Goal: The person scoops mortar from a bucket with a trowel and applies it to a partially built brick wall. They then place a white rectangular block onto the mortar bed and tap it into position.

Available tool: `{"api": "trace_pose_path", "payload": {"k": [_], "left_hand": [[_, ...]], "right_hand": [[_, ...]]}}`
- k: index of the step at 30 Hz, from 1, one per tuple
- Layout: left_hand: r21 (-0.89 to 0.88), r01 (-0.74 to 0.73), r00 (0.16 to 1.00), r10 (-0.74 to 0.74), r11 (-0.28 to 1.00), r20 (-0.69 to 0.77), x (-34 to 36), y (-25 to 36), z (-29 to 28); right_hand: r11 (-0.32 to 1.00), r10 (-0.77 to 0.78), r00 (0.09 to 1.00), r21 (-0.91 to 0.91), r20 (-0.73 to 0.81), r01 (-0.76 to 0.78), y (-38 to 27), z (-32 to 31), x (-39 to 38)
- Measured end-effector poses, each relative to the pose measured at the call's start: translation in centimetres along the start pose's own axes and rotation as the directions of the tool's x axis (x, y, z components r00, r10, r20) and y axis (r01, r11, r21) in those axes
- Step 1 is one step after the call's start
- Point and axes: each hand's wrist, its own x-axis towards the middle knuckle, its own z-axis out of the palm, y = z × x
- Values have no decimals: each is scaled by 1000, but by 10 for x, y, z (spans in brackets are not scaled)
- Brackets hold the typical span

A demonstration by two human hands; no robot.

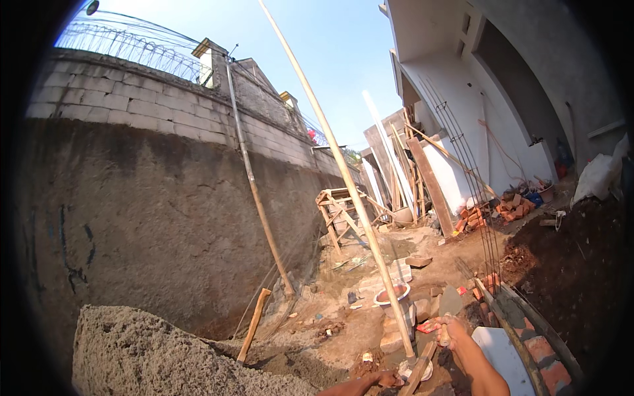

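Observation:
My right hand [446, 331] is wrapped round the handle of a trowel. Its grey blade [451, 301] points up and away over the rubble, and a small red item [426, 327] shows beside my fingers. Low in the view, my left hand [388, 379] reaches in from the left with curled fingers; what they grip, if anything, is too small to make out. Just right of it a short wooden board [418, 371] slants upward, with a pale, mortar-smeared piece [422, 371] behind it. A long pole [343, 171] comes down to the ground between my hands.
A grey sand heap [165, 356] fills the lower left, with a wooden handle [254, 323] upright beside it. Ahead sits a white-rimmed basin [391, 294]. Rebar rods [472, 171] rise from formwork and brickwork [538, 346] at right. A wooden trestle [340, 211] stands near the wall [165, 218].

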Motion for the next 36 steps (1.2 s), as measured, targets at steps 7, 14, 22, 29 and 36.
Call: {"api": "trace_pose_path", "payload": {"k": [7,14,22,29,36], "left_hand": [[-50,-60,998,58,997,-36,-16,-6,0],[136,74,996,-66,988,-61,-31,20,-2],[305,-42,999,44,951,-1,-11,17,-3],[342,-30,1000,31,939,2,1,12,-4],[304,-59,997,72,951,-32,-4,-4,-12]], "right_hand": [[984,-156,987,-92,-37,152,-22,34,-42],[962,-191,975,-219,-114,163,-25,45,-56],[600,-221,955,-800,-198,-27,1,-13,-49],[-88,-197,909,-916,-368,-390,26,-116,-51],[-254,-212,927,-899,-309,-357,32,-214,-77]]}}
